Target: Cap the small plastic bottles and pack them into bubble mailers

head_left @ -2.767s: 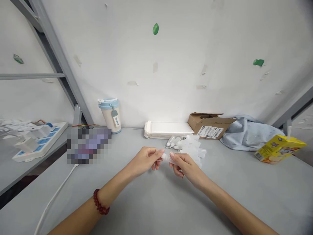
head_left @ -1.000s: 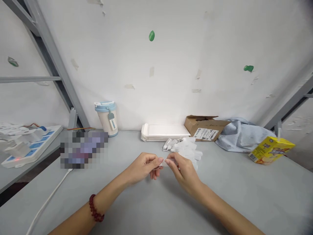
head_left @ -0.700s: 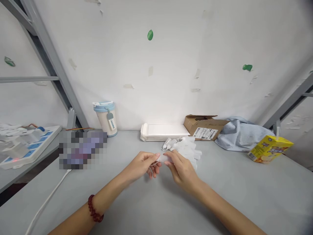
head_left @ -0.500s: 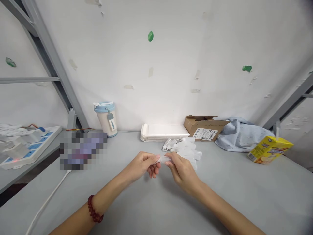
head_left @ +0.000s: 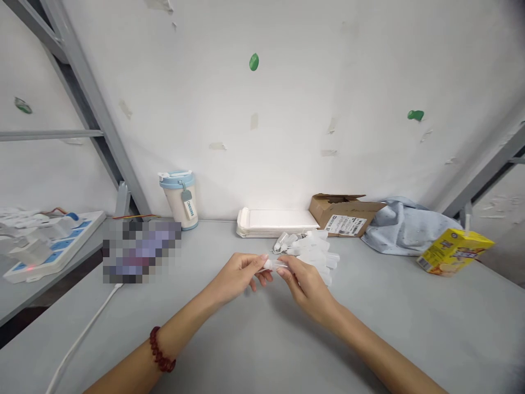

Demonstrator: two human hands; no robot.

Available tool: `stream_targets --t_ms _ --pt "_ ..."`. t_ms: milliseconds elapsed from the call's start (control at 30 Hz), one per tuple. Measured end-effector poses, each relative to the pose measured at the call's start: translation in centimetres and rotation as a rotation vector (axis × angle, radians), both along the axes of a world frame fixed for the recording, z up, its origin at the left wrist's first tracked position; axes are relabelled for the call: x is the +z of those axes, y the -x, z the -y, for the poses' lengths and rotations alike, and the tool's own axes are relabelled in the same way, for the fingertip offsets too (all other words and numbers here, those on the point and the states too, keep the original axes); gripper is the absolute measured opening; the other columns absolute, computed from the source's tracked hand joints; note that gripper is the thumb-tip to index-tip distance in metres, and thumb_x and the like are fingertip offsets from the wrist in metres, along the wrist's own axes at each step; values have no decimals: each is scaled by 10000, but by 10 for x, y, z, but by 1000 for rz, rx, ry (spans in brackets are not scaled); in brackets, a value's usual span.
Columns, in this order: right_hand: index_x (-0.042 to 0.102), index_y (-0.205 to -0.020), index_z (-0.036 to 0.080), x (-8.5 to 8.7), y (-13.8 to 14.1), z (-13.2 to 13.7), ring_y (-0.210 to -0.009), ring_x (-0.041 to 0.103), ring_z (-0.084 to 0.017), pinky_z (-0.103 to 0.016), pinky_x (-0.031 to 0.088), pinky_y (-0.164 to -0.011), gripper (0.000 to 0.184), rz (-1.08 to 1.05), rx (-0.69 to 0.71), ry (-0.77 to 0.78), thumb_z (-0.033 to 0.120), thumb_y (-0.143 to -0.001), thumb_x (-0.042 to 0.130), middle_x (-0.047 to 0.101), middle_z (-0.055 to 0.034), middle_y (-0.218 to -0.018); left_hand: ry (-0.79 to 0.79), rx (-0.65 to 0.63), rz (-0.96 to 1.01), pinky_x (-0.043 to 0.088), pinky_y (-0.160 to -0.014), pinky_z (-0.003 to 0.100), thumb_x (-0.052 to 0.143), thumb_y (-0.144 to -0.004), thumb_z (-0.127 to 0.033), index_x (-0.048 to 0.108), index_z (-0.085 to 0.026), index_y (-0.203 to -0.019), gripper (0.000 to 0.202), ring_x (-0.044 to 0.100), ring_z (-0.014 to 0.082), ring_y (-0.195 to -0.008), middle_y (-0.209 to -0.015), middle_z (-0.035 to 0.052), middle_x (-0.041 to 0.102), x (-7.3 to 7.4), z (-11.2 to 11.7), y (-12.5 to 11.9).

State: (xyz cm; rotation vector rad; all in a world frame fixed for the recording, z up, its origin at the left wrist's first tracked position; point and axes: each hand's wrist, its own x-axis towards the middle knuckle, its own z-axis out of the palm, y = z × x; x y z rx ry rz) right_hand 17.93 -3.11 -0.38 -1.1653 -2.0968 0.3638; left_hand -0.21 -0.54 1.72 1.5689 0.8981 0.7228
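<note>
Between my two hands is a small translucent white plastic tube [head_left: 271,265], held nearly level above the table. My left hand [head_left: 241,273] pinches its left end between thumb and forefinger, the other fingers curled below. At the right end, my right hand [head_left: 305,282] closes thumb and fingertips on it. Just behind my right hand lies a pile of similar translucent white plastic pieces [head_left: 318,249]; the hand hides part of it. Smaller clear pieces with metal bits [head_left: 284,241] sit at the pile's left edge.
Along the wall stand a lidded cup [head_left: 180,202], a stack of white flat boxes [head_left: 274,220], an open cardboard box [head_left: 346,216] and a bundled blue cloth [head_left: 404,224]. A yellow carton [head_left: 453,253] is at right. Left are a blurred-out device [head_left: 143,254], its cable and a power strip [head_left: 69,243].
Both hands keep hold of the tube in almost the same place. The left fingers have shifted slightly, and more of the tube's white left part shows. The view has moved a little.
</note>
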Motion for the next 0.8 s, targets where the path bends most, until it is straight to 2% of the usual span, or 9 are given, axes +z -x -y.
stream_targets --t_ms 100,200,400,533,633,800 --pt "492 -1016 154 -4 0 0 -600 524 -139 -238 373 -531 251 54 -35 -55 313 -917 325 608 -62 -786 72 30 8 414 -546 258 422 -817 -515 611 -114 -670 467 529 136 -590 -642 44 576 0 0 -1" --pt "488 -1029 162 -5 0 -2 -616 534 -139 -238 387 -541 246 85 -26 -100 311 -918 328 611 -70 -830 95 23 25 412 -563 258 462 -802 -504 615 -111 -678 439 521 129 -597 -664 46 582 -1 -1 0" --pt "485 -1036 155 -5 -2 -3 -614 527 -138 -238 386 -548 261 60 -12 -146 301 -926 299 597 -61 -793 -12 25 -3 411 -608 251 504 -791 -461 643 -125 -705 373 504 121 -619 -732 52 623 -2 -1 2" --pt "511 -972 167 -1 0 0 -583 483 -122 -228 359 -543 245 -34 9 -25 299 -923 311 553 -14 -681 -97 18 -39 406 -623 243 515 -783 -445 664 -142 -751 339 495 131 -648 -730 44 625 -1 1 4" --pt "537 -868 178 4 2 3 -541 414 -103 -222 314 -521 264 -117 12 95 318 -920 319 470 23 -597 -149 25 -93 401 -625 242 500 -788 -441 664 -143 -720 347 494 139 -643 -647 28 590 1 2 4" --pt "540 -780 174 7 4 1 -473 249 -74 -215 209 -437 326 -348 31 406 422 -889 360 298 57 -558 -211 25 -147 382 -582 225 479 -793 -411 668 -149 -713 333 497 139 -617 -605 11 563 4 5 3"
